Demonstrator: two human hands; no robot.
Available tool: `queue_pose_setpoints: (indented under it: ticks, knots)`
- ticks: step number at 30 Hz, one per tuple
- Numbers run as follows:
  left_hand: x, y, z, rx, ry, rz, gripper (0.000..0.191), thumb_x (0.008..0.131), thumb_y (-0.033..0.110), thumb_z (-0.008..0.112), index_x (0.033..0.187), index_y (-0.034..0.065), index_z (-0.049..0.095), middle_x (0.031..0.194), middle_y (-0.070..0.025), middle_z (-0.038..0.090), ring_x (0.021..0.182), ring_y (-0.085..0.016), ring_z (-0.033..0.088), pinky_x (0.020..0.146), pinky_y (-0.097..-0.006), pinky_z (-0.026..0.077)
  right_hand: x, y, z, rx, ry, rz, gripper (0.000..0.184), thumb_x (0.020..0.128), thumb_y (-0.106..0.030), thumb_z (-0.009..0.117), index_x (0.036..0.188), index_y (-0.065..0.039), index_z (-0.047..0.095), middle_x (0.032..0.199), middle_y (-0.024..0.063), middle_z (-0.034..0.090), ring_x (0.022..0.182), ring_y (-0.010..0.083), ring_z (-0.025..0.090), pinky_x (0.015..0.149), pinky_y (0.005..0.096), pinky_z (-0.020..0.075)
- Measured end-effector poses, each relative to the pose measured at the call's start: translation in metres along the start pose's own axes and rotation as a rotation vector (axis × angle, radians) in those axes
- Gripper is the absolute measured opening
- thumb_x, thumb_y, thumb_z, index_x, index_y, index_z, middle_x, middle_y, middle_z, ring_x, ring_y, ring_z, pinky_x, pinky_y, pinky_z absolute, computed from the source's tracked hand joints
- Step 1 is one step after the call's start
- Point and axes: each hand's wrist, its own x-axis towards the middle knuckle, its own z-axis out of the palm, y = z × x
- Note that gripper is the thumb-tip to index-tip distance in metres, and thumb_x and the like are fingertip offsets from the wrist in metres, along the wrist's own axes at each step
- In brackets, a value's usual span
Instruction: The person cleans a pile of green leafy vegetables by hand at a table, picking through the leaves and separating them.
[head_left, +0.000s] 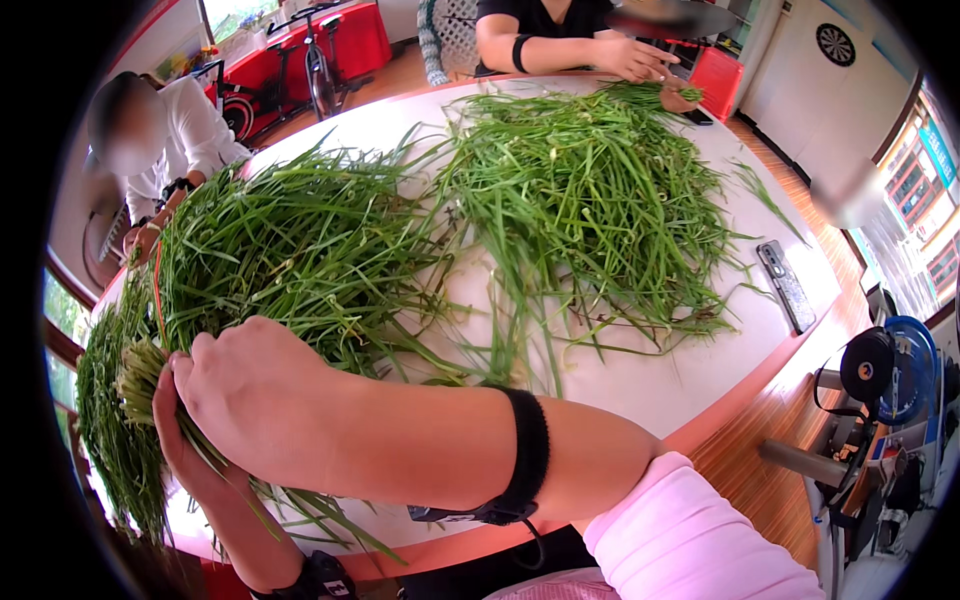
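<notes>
At the table's left side, my left hand (180, 442) cups a bunch of long green leafy stalks, likely garlic chives (140, 381), its pale cut ends gathered together. My right hand (247, 367) reaches across, fingers curled against the same bunch beside the left fingertips; its palm side is hidden. A thin orange-red strip (158, 289) runs upward from near my fingertips; whether I hold it, I cannot tell. Just beyond my hands lies a loose heap of stalks (300, 240). More stalks (112, 420) hang over the table edge at left.
A second large heap of stalks (592, 202) covers the middle of the white table (630, 382). A phone (784, 285) lies near the right edge. Across the table, a person's hands (641, 64) handle stalks; another person (180, 127) works at left. Exercise equipment (862, 420) stands at right.
</notes>
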Motion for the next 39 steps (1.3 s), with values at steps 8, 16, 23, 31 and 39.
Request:
queue_pose_setpoints:
  ticks: [8,16,23,31,39]
  knots:
    - [0.005,0.001,-0.015,-0.078,-0.238,0.016,0.032,0.095,0.022,0.048,0.117,0.002,0.06,0.116,-0.0128,0.062,0.108,-0.022,0.059,0.097,-0.0372,0.046,0.0,-0.009,-0.011,-0.102,0.007,0.017,0.026,0.077,-0.016,0.065,0.093,0.003,0.058,0.086,0.0155,0.061,0.08,0.0278,0.065,0.069,0.0364,0.0519]
    - [-0.001,0.0,0.01,-0.168,-0.144,-0.013,0.021,0.092,0.019,0.054,0.098,0.0,0.062,0.088,-0.0094,0.065,0.081,-0.018,0.063,0.076,-0.0303,0.051,0.006,-0.008,-0.029,-0.052,0.178,-0.012,0.022,0.086,-0.02,0.06,0.098,-0.001,0.058,0.089,0.0136,0.061,0.077,0.0285,0.063,0.071,0.0377,0.0516]
    - [-0.004,0.0,0.018,-0.214,-0.161,-0.007,0.015,0.087,0.013,0.063,0.091,-0.0009,0.06,0.086,-0.0069,0.061,0.08,-0.016,0.059,0.078,-0.0296,0.05,-0.002,0.032,-0.077,0.041,0.155,0.344,0.019,0.095,-0.017,0.051,0.104,-0.002,0.059,0.081,0.0035,0.061,0.072,0.0092,0.056,0.065,0.0249,0.0468]
    - [-0.011,0.018,0.019,-0.254,-0.135,-0.021,0.014,0.087,0.014,0.062,0.09,-0.0002,0.06,0.086,-0.0078,0.061,0.083,-0.017,0.059,0.078,-0.0303,0.049,-0.129,0.051,-0.096,0.442,-0.245,1.149,0.027,0.098,-0.019,0.043,0.116,-0.005,0.057,0.091,0.0043,0.062,0.078,0.013,0.059,0.069,0.0252,0.0498]
    - [-0.033,0.046,0.034,-0.269,-0.13,0.148,0.016,0.086,0.015,0.064,0.091,-0.0005,0.061,0.084,-0.0088,0.062,0.079,-0.017,0.059,0.072,-0.0289,0.049,-0.165,0.108,-0.09,0.292,-0.253,1.263,0.03,0.097,-0.018,0.04,0.118,-0.007,0.058,0.091,0.0066,0.062,0.076,0.0147,0.06,0.065,0.0303,0.0528]
